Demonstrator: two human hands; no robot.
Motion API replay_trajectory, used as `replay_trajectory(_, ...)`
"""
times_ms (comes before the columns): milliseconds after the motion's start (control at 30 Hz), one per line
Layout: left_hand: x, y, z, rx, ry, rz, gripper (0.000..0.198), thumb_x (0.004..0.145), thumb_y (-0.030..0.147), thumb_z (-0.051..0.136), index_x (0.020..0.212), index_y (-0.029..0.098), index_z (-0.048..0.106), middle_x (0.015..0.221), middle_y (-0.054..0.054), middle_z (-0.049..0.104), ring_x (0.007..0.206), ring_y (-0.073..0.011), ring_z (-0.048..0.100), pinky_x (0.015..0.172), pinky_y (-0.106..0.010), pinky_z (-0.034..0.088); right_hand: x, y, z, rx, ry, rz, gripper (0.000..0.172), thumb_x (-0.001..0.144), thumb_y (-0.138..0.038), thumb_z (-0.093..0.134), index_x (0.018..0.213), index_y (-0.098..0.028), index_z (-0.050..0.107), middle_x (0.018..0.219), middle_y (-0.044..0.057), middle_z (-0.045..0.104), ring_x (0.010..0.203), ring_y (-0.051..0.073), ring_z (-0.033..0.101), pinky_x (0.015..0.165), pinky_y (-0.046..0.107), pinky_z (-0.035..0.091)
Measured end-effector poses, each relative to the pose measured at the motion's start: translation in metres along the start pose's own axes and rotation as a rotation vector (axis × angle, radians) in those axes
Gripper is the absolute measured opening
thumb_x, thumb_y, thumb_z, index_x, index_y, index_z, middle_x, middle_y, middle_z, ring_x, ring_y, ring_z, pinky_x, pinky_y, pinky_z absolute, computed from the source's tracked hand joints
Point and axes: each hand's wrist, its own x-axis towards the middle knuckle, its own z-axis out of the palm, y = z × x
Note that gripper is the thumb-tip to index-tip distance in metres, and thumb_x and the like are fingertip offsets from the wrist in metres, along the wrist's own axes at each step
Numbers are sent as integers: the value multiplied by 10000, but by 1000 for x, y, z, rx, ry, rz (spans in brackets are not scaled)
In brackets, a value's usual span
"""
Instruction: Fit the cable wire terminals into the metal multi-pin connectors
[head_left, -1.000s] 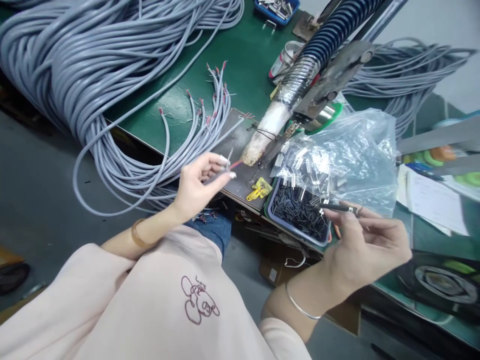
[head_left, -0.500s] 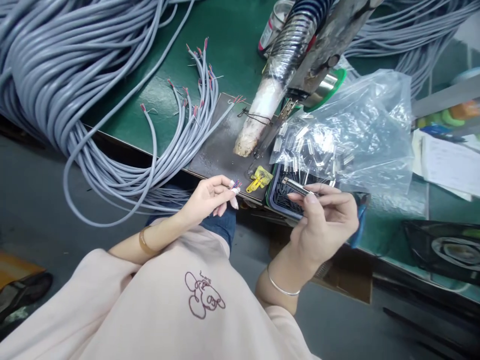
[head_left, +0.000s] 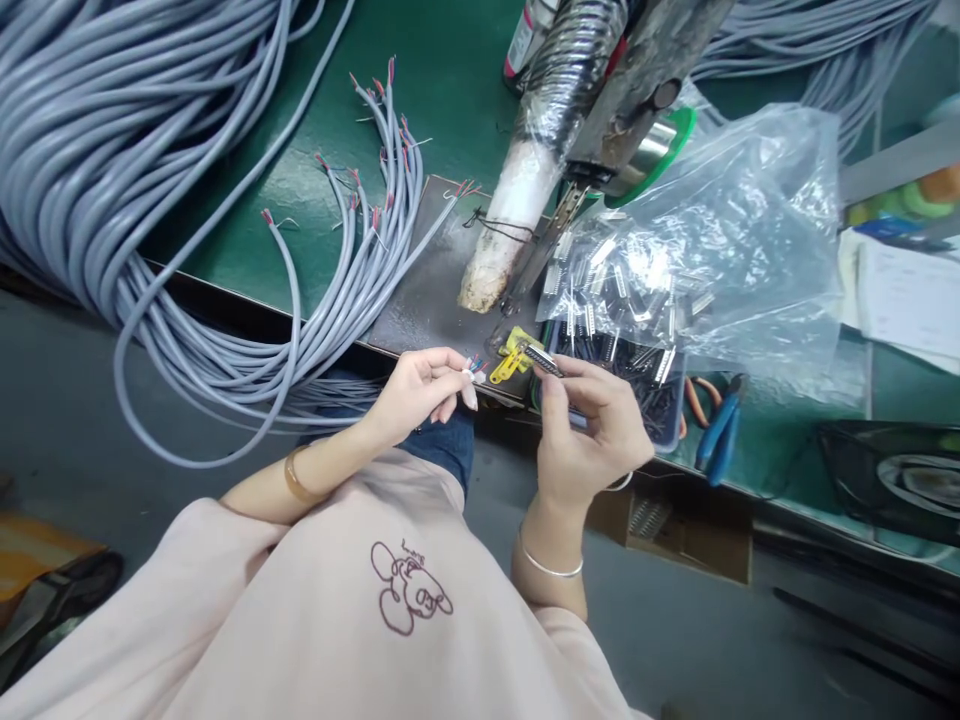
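My left hand (head_left: 420,392) is closed in a pinch on the stripped end of a grey cable (head_left: 474,369), whose thin coloured wires stick out past my fingertips. My right hand (head_left: 589,425) is closed on a small metal connector (head_left: 543,360), held up close to the cable end. Both hands hover just in front of the bench's near edge, beside a yellow clip (head_left: 511,357). A blue tray (head_left: 670,420) of small dark parts sits right behind my right hand.
A big coil of grey cable (head_left: 112,130) fills the left of the green bench (head_left: 442,90), with several cut ends (head_left: 375,200) fanned out. A wrapped soldering fixture (head_left: 525,190), a clear bag of connectors (head_left: 705,260) and blue pliers (head_left: 720,430) lie to the right.
My right hand has carried the connector leftward from the tray toward my left hand. My left hand has drawn the cable end back from the fixture to the bench edge.
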Motion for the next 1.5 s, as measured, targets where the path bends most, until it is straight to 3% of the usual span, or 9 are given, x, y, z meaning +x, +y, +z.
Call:
replay_trajectory(100, 0, 1, 1, 24, -15, 12, 166, 711, 270, 720, 694, 136, 625, 597, -20, 690, 352, -39, 444, 363, -180, 277, -3, -4, 2, 19, -103, -1, 50, 898, -216, 703, 854, -238, 712, 957, 21, 766, 931, 184, 741, 800, 354, 625)
replay_trajectory(267, 0, -1, 1, 67, -48, 38, 138, 719, 255, 716, 727, 138, 643, 588, -14, 687, 370, -45, 452, 379, -183, 291, -8, -10, 6, 196, -271, 224, 52, 896, -264, 705, 874, -242, 748, 1015, 36, 752, 951, 184, 736, 753, 333, 629)
replay_trajectory(500, -2, -2, 3, 83, -66, 37, 111, 699, 231, 692, 725, 137, 638, 571, 6, 671, 367, -36, 432, 372, -172, 300, -8, -10, 9, 337, -294, 313, 45, 844, -211, 754, 863, -251, 766, 1021, 24, 751, 947, 158, 741, 787, 301, 645)
replay_trajectory(1067, -7, -5, 3, 104, -98, -2, 121, 664, 207, 665, 755, 129, 647, 567, 16, 654, 405, -40, 452, 398, -155, 358, -11, -7, 7, 426, -335, 408, 27, 809, -222, 777, 799, -241, 760, 1009, 26, 753, 876, 144, 751, 754, 268, 653)
replay_trajectory(1367, -6, -1, -3, 37, -236, -105, 145, 703, 267, 657, 736, 131, 616, 535, 12, 645, 329, -35, 411, 337, -168, 251, -10, 1, 3, 540, -432, 422, 71, 800, -262, 817, 860, -293, 794, 1083, 19, 738, 947, 166, 765, 841, 323, 669)
replay_trajectory(1500, -6, 0, -6, 4, -296, -162, 146, 696, 260, 661, 738, 128, 618, 535, 4, 647, 320, -46, 423, 328, -180, 266, -9, 3, 2, 587, -456, 424, 94, 794, -243, 824, 845, -315, 794, 1082, -3, 733, 954, 158, 769, 868, 314, 666)
